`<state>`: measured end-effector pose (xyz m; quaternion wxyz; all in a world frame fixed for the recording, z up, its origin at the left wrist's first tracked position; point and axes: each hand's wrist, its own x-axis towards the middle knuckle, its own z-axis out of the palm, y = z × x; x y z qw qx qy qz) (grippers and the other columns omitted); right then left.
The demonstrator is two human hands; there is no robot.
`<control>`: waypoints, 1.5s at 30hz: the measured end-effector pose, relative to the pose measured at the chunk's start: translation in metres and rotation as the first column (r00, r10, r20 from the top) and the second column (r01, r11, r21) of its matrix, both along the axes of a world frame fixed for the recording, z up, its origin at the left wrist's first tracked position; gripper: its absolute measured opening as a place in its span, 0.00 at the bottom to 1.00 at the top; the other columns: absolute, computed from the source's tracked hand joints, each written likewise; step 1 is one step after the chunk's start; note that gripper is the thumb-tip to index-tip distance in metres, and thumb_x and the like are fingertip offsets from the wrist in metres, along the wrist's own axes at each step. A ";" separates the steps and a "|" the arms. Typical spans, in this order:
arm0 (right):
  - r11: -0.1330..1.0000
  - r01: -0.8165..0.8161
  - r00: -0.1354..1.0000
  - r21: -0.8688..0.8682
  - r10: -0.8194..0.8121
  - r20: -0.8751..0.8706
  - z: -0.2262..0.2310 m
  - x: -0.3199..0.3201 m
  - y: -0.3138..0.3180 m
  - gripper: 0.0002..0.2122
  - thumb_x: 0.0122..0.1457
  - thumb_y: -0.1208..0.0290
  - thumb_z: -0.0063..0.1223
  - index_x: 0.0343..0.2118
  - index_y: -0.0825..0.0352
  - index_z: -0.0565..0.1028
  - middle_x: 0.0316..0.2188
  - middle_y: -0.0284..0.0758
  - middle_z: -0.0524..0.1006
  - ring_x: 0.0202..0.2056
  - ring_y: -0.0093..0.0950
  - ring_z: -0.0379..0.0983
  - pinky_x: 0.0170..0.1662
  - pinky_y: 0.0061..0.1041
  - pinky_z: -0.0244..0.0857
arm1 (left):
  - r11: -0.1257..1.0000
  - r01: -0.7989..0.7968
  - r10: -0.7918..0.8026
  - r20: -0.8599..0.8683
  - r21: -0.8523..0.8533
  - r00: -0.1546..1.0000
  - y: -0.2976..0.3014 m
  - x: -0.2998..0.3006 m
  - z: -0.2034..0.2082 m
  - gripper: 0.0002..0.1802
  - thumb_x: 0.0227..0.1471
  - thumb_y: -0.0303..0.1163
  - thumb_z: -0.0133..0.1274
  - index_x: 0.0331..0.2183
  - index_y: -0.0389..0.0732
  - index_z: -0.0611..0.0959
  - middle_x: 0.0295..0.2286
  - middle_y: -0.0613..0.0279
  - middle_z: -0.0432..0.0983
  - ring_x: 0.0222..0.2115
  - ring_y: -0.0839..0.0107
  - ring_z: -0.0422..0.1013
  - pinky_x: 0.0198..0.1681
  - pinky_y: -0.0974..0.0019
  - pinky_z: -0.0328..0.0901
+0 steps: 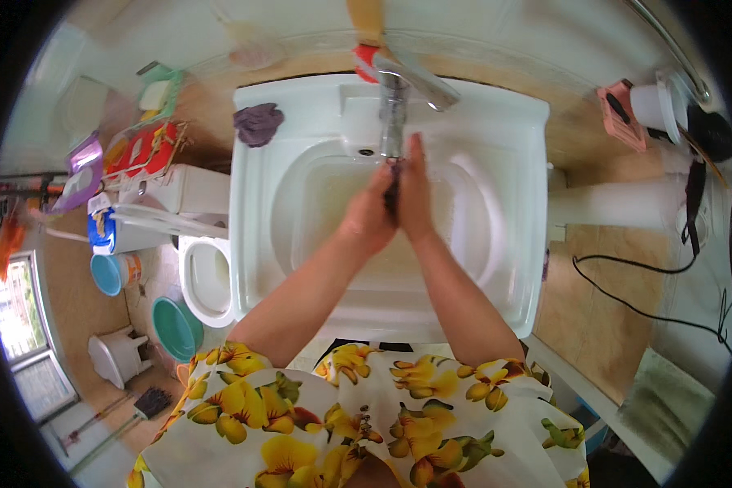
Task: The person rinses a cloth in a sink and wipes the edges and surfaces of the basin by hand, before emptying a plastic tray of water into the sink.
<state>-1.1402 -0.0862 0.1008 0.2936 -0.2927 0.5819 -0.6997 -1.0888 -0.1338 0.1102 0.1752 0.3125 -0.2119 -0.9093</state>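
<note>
My left hand (368, 218) and my right hand (416, 191) are pressed together palm to palm over the bowl of a white washbasin (496, 163), just below the chrome tap (394, 114). A small dark thing (392, 189) is squeezed between the two palms; only its dark edge shows, so I cannot tell what it is. Both forearms reach in from the lower edge over my flowered yellow and white garment (358, 415).
A purple crumpled cloth (258, 124) lies on the basin's left rim. Left of the basin stand a white toilet (203, 276), a green bowl (176, 328), a blue bucket (106, 274) and a white stool (115, 356). A black cable (626, 301) runs along the floor at right.
</note>
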 end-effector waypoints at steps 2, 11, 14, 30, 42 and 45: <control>0.999 0.020 0.971 -0.035 -0.028 -0.239 -0.006 0.017 0.010 0.26 0.57 0.70 0.33 0.59 0.70 0.54 0.59 0.46 0.55 0.61 0.41 0.48 0.61 0.33 0.45 | 0.998 0.051 -0.053 0.052 0.027 0.997 -0.027 0.001 0.005 0.25 0.60 0.45 0.35 0.55 0.46 0.64 0.40 0.66 0.71 0.42 0.71 0.66 0.47 0.64 0.63; 0.991 -0.072 0.958 -0.114 0.037 -0.283 -0.003 0.017 0.007 0.27 0.59 0.61 0.33 0.59 0.73 0.52 0.61 0.46 0.49 0.62 0.45 0.43 0.64 0.34 0.34 | 0.998 -0.067 0.067 0.071 -0.003 0.995 -0.025 0.002 0.012 0.24 0.59 0.46 0.37 0.49 0.40 0.71 0.39 0.64 0.71 0.41 0.68 0.67 0.48 0.63 0.61; 1.000 0.013 0.934 0.021 -0.004 -0.358 -0.019 0.002 0.008 0.27 0.56 0.68 0.34 0.59 0.70 0.54 0.57 0.46 0.59 0.57 0.37 0.56 0.58 0.31 0.49 | 0.997 0.081 -0.083 0.126 0.021 0.989 -0.018 -0.002 0.001 0.26 0.57 0.51 0.39 0.51 0.46 0.71 0.42 0.65 0.70 0.42 0.68 0.66 0.49 0.62 0.61; 0.993 0.100 0.849 -0.056 -0.115 -0.516 0.005 0.022 0.010 0.26 0.58 0.64 0.35 0.56 0.75 0.57 0.53 0.49 0.62 0.54 0.43 0.59 0.56 0.31 0.51 | 0.998 -0.018 0.002 0.274 0.055 0.962 -0.018 -0.002 0.038 0.23 0.59 0.47 0.39 0.51 0.46 0.69 0.45 0.65 0.69 0.45 0.69 0.65 0.51 0.65 0.61; 0.983 0.108 0.992 0.150 -0.116 0.041 0.008 -0.005 -0.005 0.24 0.55 0.70 0.36 0.55 0.72 0.58 0.56 0.49 0.58 0.58 0.44 0.51 0.59 0.35 0.46 | 0.999 0.000 0.000 0.011 0.044 1.000 0.009 -0.003 0.004 0.25 0.60 0.47 0.37 0.53 0.44 0.66 0.40 0.68 0.69 0.35 0.72 0.68 0.39 0.64 0.66; 0.982 0.183 0.983 0.036 -0.184 0.022 0.023 0.020 0.000 0.26 0.52 0.70 0.38 0.56 0.72 0.58 0.57 0.48 0.57 0.60 0.41 0.49 0.60 0.31 0.45 | 0.998 -0.015 0.011 0.064 0.058 0.998 -0.022 -0.002 0.015 0.23 0.59 0.46 0.38 0.51 0.44 0.69 0.42 0.66 0.70 0.42 0.70 0.66 0.46 0.64 0.62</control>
